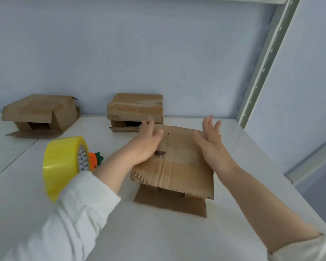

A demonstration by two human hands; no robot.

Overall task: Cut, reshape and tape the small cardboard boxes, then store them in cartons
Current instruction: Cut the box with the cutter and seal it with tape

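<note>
On the white table (158, 242), toward its right side, the near box (179, 166) is lain flat under both hands. The left hand (147, 142) is pressed palm-down on the box's top left, fingers straight and close together. The right hand (213, 146) is held open at the top right edge, fingers spread; firm contact cannot be told because of blur.

Behind the near box, against the blue wall (120, 44), a middle box (135, 108) is seen, its lower front partly blocked by the left fingertips. A left box (40, 112) sits well apart at the far left, one flap laid out on the table. A yellow tape roll (62, 162) is seen beside the left forearm, its lower part hidden by the white sleeve (79, 213); whether it is worn on the arm or stood on the table cannot be told. A small orange carrot-shaped thing (95, 160) with green leaves is tucked between roll and forearm. A pale perforated metal post (267, 53) runs up at the right.

All boxes are brown corrugated cardboard, creased and worn. The near box's top flap has a ragged, toothed cut edge, vertical fold lines, a glossy tape strip and a dark torn hole by the left hand. The table is smooth and matte.
</note>
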